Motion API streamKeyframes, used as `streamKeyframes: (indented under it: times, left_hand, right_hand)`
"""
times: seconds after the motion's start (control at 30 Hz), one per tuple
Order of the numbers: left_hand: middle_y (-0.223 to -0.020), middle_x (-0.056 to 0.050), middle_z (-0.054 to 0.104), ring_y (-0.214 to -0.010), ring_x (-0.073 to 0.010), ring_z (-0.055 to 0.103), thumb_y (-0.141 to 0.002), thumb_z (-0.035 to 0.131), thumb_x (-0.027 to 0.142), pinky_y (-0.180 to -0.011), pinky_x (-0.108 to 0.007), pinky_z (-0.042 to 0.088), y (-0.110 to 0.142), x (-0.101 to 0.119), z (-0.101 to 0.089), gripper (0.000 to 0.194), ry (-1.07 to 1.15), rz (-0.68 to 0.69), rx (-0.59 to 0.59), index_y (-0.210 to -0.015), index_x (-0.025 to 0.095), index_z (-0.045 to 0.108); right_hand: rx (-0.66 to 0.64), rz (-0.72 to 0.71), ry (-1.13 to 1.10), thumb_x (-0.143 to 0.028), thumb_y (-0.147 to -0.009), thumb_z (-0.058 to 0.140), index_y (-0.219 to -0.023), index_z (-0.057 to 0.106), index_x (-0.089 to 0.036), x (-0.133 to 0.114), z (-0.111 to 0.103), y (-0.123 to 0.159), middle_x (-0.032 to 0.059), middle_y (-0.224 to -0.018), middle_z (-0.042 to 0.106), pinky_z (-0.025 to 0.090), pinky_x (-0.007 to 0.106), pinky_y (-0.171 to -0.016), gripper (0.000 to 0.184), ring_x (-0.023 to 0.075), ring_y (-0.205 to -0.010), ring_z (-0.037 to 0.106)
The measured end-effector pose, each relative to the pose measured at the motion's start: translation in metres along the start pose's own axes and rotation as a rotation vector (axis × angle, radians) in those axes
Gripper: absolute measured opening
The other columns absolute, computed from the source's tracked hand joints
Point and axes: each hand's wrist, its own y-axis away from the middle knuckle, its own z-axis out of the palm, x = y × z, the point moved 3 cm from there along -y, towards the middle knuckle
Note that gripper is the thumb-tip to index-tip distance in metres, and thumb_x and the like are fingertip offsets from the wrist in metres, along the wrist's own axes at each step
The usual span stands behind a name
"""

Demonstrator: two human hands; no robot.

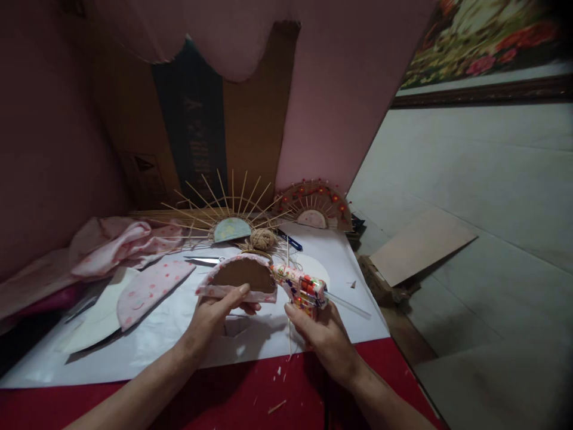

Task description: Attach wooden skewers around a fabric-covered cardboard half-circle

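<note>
hands (pixel 233 303) clamped: left on fabric-edged half-disc (pixel 239 276), right on glue gun (pixel 308 289) | nozzle at rim

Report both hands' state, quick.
Left hand: closed on the fabric-edged half-circle.
Right hand: closed around the glue gun.
</note>
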Motion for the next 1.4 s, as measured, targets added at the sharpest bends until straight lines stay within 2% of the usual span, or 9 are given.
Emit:
streamKeyframes:
  times: [0.13,0.27,0.43,0.57,0.7,0.9,1.07,1.27,1.4]
  left_hand:
    - [-0.065,-0.006,0.070,-0.067,-0.0188,0.063,-0.080,0.057,0.035,-0.069,-0.029,0.046,0.0022,0.0012,0.0005,0.029,-0.035,0.004,-0.013,-0.065,0.016,0.073]
    - [-0.063,-0.005,0.069,-0.065,-0.0185,0.062,-0.080,0.058,0.033,-0.067,-0.030,0.047,0.0016,0.0021,0.0012,0.028,0.100,-0.009,0.009,-0.061,0.017,0.071]
    - [-0.064,-0.007,0.069,-0.065,-0.0197,0.062,-0.078,0.059,0.032,-0.067,-0.032,0.047,0.0000,0.0006,0.0013,0.026,0.156,-0.026,0.008,-0.061,0.015,0.071]
    - [-0.065,-0.008,0.068,-0.067,-0.0200,0.062,-0.079,0.058,0.032,-0.070,-0.032,0.046,0.0017,-0.0004,0.0010,0.028,0.123,-0.034,0.002,-0.061,0.015,0.071]
    - [-0.065,-0.008,0.069,-0.068,-0.0200,0.062,-0.079,0.058,0.032,-0.069,-0.031,0.046,0.0017,0.0002,0.0025,0.027,0.154,-0.041,-0.013,-0.062,0.015,0.071]
    - [-0.066,-0.008,0.069,-0.068,-0.0206,0.062,-0.079,0.058,0.033,-0.069,-0.032,0.046,-0.0002,-0.0020,0.0019,0.028,0.137,-0.053,-0.012,-0.064,0.014,0.071]
    - [-0.065,-0.008,0.069,-0.068,-0.0200,0.062,-0.079,0.057,0.033,-0.069,-0.031,0.046,0.0006,-0.0016,0.0021,0.029,0.142,-0.058,-0.022,-0.062,0.014,0.071]
    - [-0.064,-0.007,0.069,-0.065,-0.0194,0.062,-0.078,0.059,0.032,-0.067,-0.031,0.046,0.0000,-0.0002,0.0037,0.027,0.190,-0.071,0.004,-0.061,0.014,0.070]
    - [-0.062,-0.007,0.068,-0.064,-0.0192,0.062,-0.077,0.059,0.031,-0.066,-0.031,0.047,0.0013,0.0030,0.0039,0.026,0.208,-0.058,0.004,-0.059,0.014,0.070]
  right_hand:
    - [-0.017,0.022,-0.007,-0.027,-0.087,0.050,-0.120,0.057,-0.023,-0.0004,0.0003,0.0003,0.0039,-0.111,0.064,0.039,0.039,-0.096,0.034,0.0221,-0.105,0.055]
    - [-0.017,0.056,0.023,-0.028,-0.086,0.051,-0.113,0.062,-0.020,0.0022,0.0000,0.0009,0.0036,-0.097,0.068,0.042,0.039,-0.091,0.030,0.0228,-0.097,0.059]
    - [0.012,0.008,0.014,-0.026,-0.086,0.051,-0.119,0.058,-0.022,0.0020,-0.0001,0.0000,0.0044,-0.110,0.064,0.041,0.038,-0.094,0.034,0.0213,-0.101,0.057]
    - [0.012,-0.009,0.022,-0.026,-0.087,0.051,-0.120,0.058,-0.020,0.0013,0.0007,-0.0014,0.0054,-0.108,0.064,0.040,0.039,-0.095,0.034,0.0218,-0.103,0.056]
    - [0.019,-0.008,0.044,-0.026,-0.087,0.050,-0.116,0.060,-0.020,0.0019,0.0003,-0.0012,0.0040,-0.096,0.067,0.044,0.037,-0.089,0.031,0.0207,-0.095,0.059]
    - [0.017,-0.006,0.047,-0.027,-0.087,0.050,-0.123,0.055,-0.023,0.0013,-0.0008,-0.0004,0.0049,-0.112,0.063,0.041,0.040,-0.094,0.036,0.0223,-0.103,0.056]
    - [0.010,0.000,0.052,-0.028,-0.087,0.050,-0.125,0.054,-0.023,0.0003,-0.0009,-0.0011,0.0052,-0.111,0.064,0.040,0.043,-0.095,0.039,0.0231,-0.102,0.057]
    - [0.010,0.002,0.026,-0.027,-0.087,0.049,-0.117,0.059,-0.021,0.0003,-0.0006,-0.0008,0.0048,-0.104,0.065,0.041,0.038,-0.092,0.032,0.0215,-0.101,0.057]
    - [0.014,0.050,0.054,-0.030,-0.086,0.050,-0.099,0.066,-0.017,0.0051,-0.0012,-0.0001,0.0025,-0.077,0.064,0.044,0.035,-0.084,0.024,0.0206,-0.088,0.058]
